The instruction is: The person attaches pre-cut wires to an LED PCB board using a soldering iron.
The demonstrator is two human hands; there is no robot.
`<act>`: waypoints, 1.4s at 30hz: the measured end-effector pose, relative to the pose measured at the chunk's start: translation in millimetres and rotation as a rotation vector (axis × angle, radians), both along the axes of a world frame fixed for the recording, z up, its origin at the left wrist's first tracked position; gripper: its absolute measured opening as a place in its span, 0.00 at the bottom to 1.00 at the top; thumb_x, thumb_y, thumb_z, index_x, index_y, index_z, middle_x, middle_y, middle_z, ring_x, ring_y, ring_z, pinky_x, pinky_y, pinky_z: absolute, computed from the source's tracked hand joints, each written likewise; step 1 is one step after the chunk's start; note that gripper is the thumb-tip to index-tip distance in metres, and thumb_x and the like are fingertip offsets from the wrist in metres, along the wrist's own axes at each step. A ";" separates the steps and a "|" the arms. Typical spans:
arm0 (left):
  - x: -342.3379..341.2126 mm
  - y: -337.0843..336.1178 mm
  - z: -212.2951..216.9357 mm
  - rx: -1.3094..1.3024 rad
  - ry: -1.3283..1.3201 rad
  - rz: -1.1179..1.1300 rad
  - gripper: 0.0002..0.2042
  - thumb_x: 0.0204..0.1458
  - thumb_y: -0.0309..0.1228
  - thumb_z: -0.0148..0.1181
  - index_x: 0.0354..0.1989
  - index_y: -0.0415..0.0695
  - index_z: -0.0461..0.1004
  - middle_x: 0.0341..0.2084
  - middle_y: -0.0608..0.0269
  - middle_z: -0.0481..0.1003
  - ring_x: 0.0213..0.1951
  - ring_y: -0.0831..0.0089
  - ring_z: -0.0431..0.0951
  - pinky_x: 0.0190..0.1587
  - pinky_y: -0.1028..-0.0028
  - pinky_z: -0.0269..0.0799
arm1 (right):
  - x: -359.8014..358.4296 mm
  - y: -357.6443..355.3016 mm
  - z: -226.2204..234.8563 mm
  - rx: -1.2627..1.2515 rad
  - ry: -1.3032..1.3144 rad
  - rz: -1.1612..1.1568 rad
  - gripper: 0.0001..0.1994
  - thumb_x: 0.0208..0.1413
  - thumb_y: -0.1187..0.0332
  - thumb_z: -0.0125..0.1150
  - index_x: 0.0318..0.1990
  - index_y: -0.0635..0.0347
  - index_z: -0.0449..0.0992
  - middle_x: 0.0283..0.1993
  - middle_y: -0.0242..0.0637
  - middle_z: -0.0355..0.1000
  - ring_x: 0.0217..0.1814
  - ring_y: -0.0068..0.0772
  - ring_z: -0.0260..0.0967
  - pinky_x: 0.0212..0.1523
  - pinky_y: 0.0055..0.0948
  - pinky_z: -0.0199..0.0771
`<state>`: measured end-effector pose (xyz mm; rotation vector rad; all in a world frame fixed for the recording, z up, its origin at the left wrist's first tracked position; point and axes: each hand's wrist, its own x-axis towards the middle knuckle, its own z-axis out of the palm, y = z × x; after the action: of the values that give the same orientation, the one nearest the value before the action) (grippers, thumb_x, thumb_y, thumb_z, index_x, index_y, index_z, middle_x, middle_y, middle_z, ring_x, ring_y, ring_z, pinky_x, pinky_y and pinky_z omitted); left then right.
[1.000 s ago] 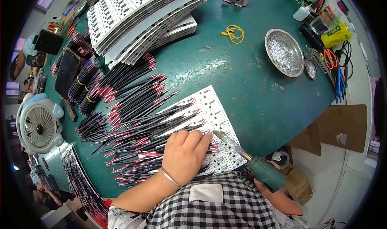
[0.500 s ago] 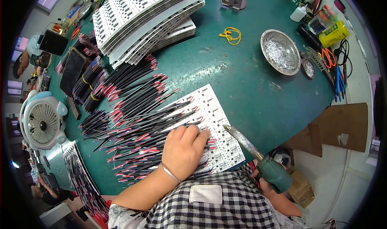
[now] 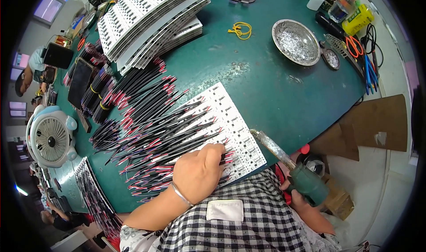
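My left hand point(image 3: 198, 171), a metal bangle at its wrist, is closed low over the white circuit board point(image 3: 245, 146). Its fingertips pinch at the red and white ends of a wire point(image 3: 227, 157); how many wires they hold is hidden. Rows of black wires point(image 3: 177, 128) with stripped-looking coloured ends lie across the board's left part. My right hand point(image 3: 293, 193) is wrapped round the green handle of a large soldering iron point(image 3: 309, 183). The iron's tip points up and left, close to the board's right edge.
A metal bowl of silvery scraps point(image 3: 296, 42) sits at the right, beside a small dish point(image 3: 330, 59), scissors point(image 3: 353, 46) and a yellow bottle point(image 3: 357, 19). Stacked white boards point(image 3: 151, 21) rise at the back left. A fan point(image 3: 51, 136) stands left; yellow cord point(image 3: 240, 31) lies behind.
My left fingers have curled in from a more spread pose, and the hand sits slightly lower. The iron has shifted a little to the right. The whole view has shifted slightly.
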<state>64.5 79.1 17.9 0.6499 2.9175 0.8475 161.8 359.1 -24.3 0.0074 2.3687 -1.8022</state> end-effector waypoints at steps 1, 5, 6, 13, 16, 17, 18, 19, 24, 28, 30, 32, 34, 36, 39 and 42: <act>-0.8 1.2 -0.6 0.003 -0.004 -0.005 0.15 0.36 0.20 0.63 0.36 0.44 0.69 0.23 0.61 0.69 0.24 0.57 0.74 0.27 0.66 0.72 | -2.0 -0.7 7.8 0.015 -0.022 -0.016 0.12 0.52 0.67 0.60 0.38 0.68 0.76 0.29 0.39 0.76 0.30 0.31 0.75 0.35 0.28 0.75; -1.6 1.1 -6.5 -0.017 0.060 -0.027 0.19 0.32 0.22 0.65 0.37 0.46 0.71 0.27 0.63 0.70 0.22 0.59 0.74 0.25 0.67 0.71 | -1.0 3.5 18.3 0.151 -0.018 0.105 0.11 0.49 0.68 0.61 0.38 0.65 0.76 0.32 0.40 0.76 0.32 0.35 0.76 0.37 0.29 0.75; 0.7 0.8 -7.1 -0.078 0.051 -0.084 0.15 0.37 0.25 0.62 0.38 0.46 0.72 0.28 0.63 0.69 0.23 0.64 0.74 0.24 0.69 0.71 | 1.9 5.6 13.2 0.259 0.141 0.116 0.11 0.48 0.68 0.62 0.38 0.64 0.77 0.34 0.41 0.76 0.33 0.38 0.76 0.37 0.30 0.76; 2.0 -1.4 -19.3 -0.038 0.159 -0.176 0.13 0.45 0.27 0.57 0.41 0.47 0.75 0.26 0.67 0.67 0.23 0.73 0.73 0.21 0.73 0.69 | 3.9 2.5 8.2 0.328 0.379 0.103 0.10 0.46 0.72 0.63 0.38 0.61 0.78 0.38 0.41 0.77 0.39 0.42 0.76 0.43 0.34 0.77; 1.2 -1.5 -20.2 -0.051 0.178 -0.176 0.13 0.45 0.28 0.57 0.41 0.47 0.76 0.25 0.68 0.66 0.22 0.74 0.72 0.21 0.74 0.68 | 0.8 3.0 7.0 0.378 0.343 0.182 0.10 0.46 0.74 0.62 0.38 0.61 0.78 0.38 0.41 0.77 0.39 0.42 0.76 0.43 0.34 0.78; 1.2 -1.6 -20.2 -0.046 0.178 -0.177 0.13 0.45 0.28 0.57 0.41 0.47 0.76 0.25 0.68 0.66 0.22 0.74 0.72 0.21 0.74 0.68 | 1.2 2.0 7.3 0.382 0.341 0.182 0.10 0.46 0.74 0.62 0.38 0.61 0.78 0.38 0.41 0.77 0.39 0.42 0.76 0.43 0.34 0.78; 1.8 -1.4 -20.1 -0.068 0.182 -0.172 0.13 0.45 0.28 0.57 0.41 0.46 0.76 0.25 0.68 0.66 0.22 0.75 0.71 0.21 0.74 0.68 | 2.1 0.7 6.6 0.361 0.324 0.158 0.10 0.46 0.74 0.63 0.38 0.61 0.79 0.38 0.41 0.77 0.39 0.42 0.76 0.43 0.34 0.78; 2.4 -1.2 -20.2 -0.090 0.187 -0.168 0.13 0.44 0.29 0.57 0.41 0.46 0.76 0.25 0.68 0.66 0.21 0.75 0.71 0.21 0.74 0.68 | 3.4 -0.3 5.8 0.339 0.308 0.134 0.10 0.45 0.75 0.63 0.38 0.61 0.79 0.38 0.40 0.77 0.39 0.42 0.76 0.43 0.34 0.78; 3.9 -0.8 -21.8 -0.132 0.173 -0.163 0.13 0.44 0.29 0.57 0.41 0.47 0.77 0.24 0.68 0.64 0.21 0.75 0.70 0.20 0.75 0.67 | 7.9 -0.1 -4.4 0.500 0.361 0.166 0.11 0.53 0.59 0.60 0.37 0.56 0.78 0.35 0.37 0.74 0.38 0.44 0.70 0.41 0.40 0.67; 3.0 -1.0 -22.8 -0.125 0.175 -0.163 0.13 0.44 0.29 0.57 0.41 0.47 0.77 0.23 0.67 0.63 0.20 0.76 0.70 0.19 0.75 0.67 | 6.7 2.2 -0.1 0.553 0.390 0.235 0.11 0.53 0.60 0.60 0.37 0.56 0.77 0.36 0.37 0.74 0.39 0.44 0.70 0.43 0.40 0.67; 3.5 -0.7 -23.3 -0.126 0.179 -0.157 0.13 0.44 0.29 0.58 0.41 0.47 0.77 0.23 0.67 0.63 0.20 0.76 0.70 0.18 0.75 0.66 | 7.8 1.4 -3.9 0.482 0.348 0.222 0.11 0.53 0.60 0.60 0.38 0.56 0.78 0.37 0.36 0.74 0.40 0.44 0.70 0.44 0.40 0.67; 3.8 -0.5 -23.7 -0.125 0.182 -0.152 0.13 0.45 0.29 0.58 0.40 0.47 0.77 0.23 0.67 0.63 0.20 0.76 0.70 0.18 0.75 0.66 | 3.6 -1.1 -2.5 0.412 0.304 0.209 0.11 0.53 0.60 0.60 0.38 0.55 0.78 0.37 0.36 0.74 0.41 0.44 0.70 0.44 0.41 0.67; 3.9 -0.9 -23.8 -0.139 0.170 -0.156 0.12 0.45 0.29 0.58 0.40 0.47 0.77 0.23 0.67 0.63 0.19 0.76 0.70 0.18 0.75 0.66 | -4.5 -2.4 0.8 0.469 0.480 0.228 0.12 0.40 0.73 0.64 0.36 0.58 0.80 0.36 0.39 0.77 0.36 0.41 0.75 0.38 0.32 0.77; 3.7 -1.0 -24.7 -0.129 0.172 -0.154 0.12 0.45 0.29 0.58 0.40 0.47 0.77 0.23 0.67 0.62 0.19 0.76 0.70 0.17 0.75 0.66 | -4.5 -3.5 1.6 0.465 0.464 0.227 0.11 0.41 0.73 0.64 0.36 0.58 0.81 0.36 0.39 0.77 0.36 0.40 0.75 0.38 0.31 0.77; 2.6 -0.5 -24.6 -0.124 0.172 -0.157 0.12 0.45 0.29 0.59 0.40 0.47 0.77 0.23 0.67 0.62 0.19 0.76 0.70 0.17 0.75 0.66 | -3.6 -3.0 5.2 0.482 0.410 0.237 0.12 0.42 0.73 0.64 0.37 0.59 0.80 0.36 0.38 0.77 0.37 0.38 0.76 0.40 0.29 0.77; 3.5 -0.8 -24.0 -0.133 0.171 -0.155 0.12 0.45 0.29 0.58 0.40 0.47 0.77 0.23 0.67 0.63 0.19 0.76 0.70 0.17 0.75 0.66 | 14.0 4.4 -1.5 0.507 0.357 0.181 0.12 0.44 0.73 0.65 0.39 0.61 0.80 0.37 0.38 0.78 0.38 0.35 0.77 0.41 0.26 0.77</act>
<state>68.0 78.4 -6.1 0.9653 2.9874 0.6036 175.8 363.5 -25.8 -0.4844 2.8953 -1.1605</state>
